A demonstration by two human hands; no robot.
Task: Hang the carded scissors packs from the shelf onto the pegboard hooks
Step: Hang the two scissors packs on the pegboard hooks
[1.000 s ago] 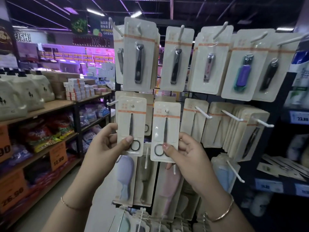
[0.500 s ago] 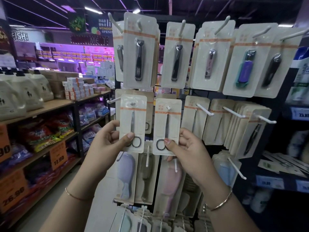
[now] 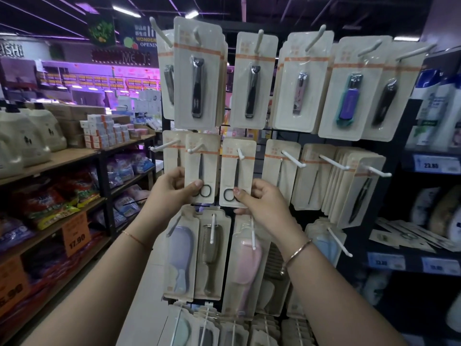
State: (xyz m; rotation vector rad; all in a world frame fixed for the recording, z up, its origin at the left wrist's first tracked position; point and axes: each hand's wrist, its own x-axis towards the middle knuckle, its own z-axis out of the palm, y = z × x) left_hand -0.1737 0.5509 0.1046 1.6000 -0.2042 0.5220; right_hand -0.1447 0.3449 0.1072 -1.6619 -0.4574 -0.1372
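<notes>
While both arms reach up in the head view, the left hand point(image 3: 172, 188) pinches a carded scissors pack point(image 3: 202, 168) at its lower edge, thumb over the handles. At three o'clock beside it, the right hand point(image 3: 262, 203) pinches a second scissors pack point(image 3: 237, 171). A white hook point(image 3: 240, 154) pokes through that card's top hole.

- left hand point(image 3: 172, 189) pinches the lower edge of a scissors pack point(image 3: 202, 168), its white hook point(image 3: 195, 149) poking through the card's top hole
- right hand point(image 3: 262, 201) grips a second scissors pack point(image 3: 237, 171) just beside it, on its own hook point(image 3: 240, 154)
- nail clipper cards point(image 3: 197, 73) hang in the row above (comb packs point(image 3: 179, 255) below)
</notes>
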